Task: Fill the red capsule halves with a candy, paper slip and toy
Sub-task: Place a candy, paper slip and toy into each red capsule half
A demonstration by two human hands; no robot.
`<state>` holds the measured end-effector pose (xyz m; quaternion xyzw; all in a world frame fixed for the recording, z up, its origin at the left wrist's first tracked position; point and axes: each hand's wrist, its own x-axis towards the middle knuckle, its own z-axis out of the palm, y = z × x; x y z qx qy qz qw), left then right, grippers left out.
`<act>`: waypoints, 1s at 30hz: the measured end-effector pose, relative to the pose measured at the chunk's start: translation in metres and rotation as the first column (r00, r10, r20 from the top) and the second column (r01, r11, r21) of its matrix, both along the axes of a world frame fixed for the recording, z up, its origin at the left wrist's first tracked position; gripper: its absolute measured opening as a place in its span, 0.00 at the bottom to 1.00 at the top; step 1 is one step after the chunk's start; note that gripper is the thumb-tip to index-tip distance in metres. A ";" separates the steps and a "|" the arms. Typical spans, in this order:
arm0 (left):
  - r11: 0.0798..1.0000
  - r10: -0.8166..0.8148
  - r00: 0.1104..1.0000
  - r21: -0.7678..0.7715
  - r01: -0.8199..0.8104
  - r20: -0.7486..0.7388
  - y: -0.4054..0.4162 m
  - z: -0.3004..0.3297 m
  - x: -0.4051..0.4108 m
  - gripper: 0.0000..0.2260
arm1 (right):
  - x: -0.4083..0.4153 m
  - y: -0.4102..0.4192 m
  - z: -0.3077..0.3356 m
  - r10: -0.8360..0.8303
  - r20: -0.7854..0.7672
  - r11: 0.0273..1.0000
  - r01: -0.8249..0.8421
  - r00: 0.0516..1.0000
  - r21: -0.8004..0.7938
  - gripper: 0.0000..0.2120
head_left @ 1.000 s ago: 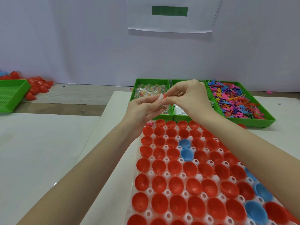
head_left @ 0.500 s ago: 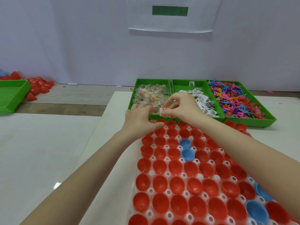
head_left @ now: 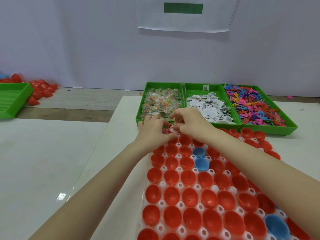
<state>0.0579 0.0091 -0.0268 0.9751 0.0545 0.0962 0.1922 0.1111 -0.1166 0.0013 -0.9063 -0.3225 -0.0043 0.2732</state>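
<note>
**Hands meet over the far row of capsule halves**

Fingers of my right hand (head_left: 190, 122) are curled and pinch a small white paper slip (head_left: 173, 129) with dark print, right at the far edge of the white holder tray (head_left: 180, 204). My left hand (head_left: 152, 129) lies just beside it, knuckles up, fingertips bent down onto the far row of red capsule halves (head_left: 188, 196). A bit of pink shows under those fingers, but I cannot tell whether the left hand grips anything or only rests there. The slip sits between the two hands, touching the right thumb and forefinger, just above the capsule halves of that row.

Red halves fill most of the holder, open side up, and the near ones I can see into hold nothing. Blue capsule halves (head_left: 200, 163) sit among them: two touching each other near the middle and one at the near right.

Beyond my hands three green bins stand side by side, touching. Wrapped candies (head_left: 161, 101) fill the left bin (head_left: 141, 108), loose paper slips (head_left: 213, 108) the middle bin (head_left: 195, 88), and small bright toys (head_left: 252, 104) the right bin (head_left: 277, 131). Far to the left another green tray (head_left: 12, 99) stands beside a heap of red capsule pieces (head_left: 41, 89). A white sheet with a green bar (head_left: 183, 8) hangs on the wall.
</note>
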 end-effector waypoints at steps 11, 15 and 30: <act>0.999 0.000 1.000 -0.055 -0.001 -0.017 0.004 -0.001 -0.002 0.19 | 0.001 0.003 0.012 0.118 -0.042 0.984 -0.123 0.992 -0.127 0.12; 0.998 -0.010 1.000 -0.055 0.010 -0.007 0.003 0.001 -0.002 0.18 | -0.001 -0.006 0.019 0.099 -0.028 0.990 -0.101 0.995 -0.094 0.22; 0.929 0.152 0.968 -0.363 -0.071 0.202 0.028 0.020 0.010 0.15 | 0.062 -0.169 0.005 -0.707 -0.012 0.678 0.672 0.707 -0.298 0.20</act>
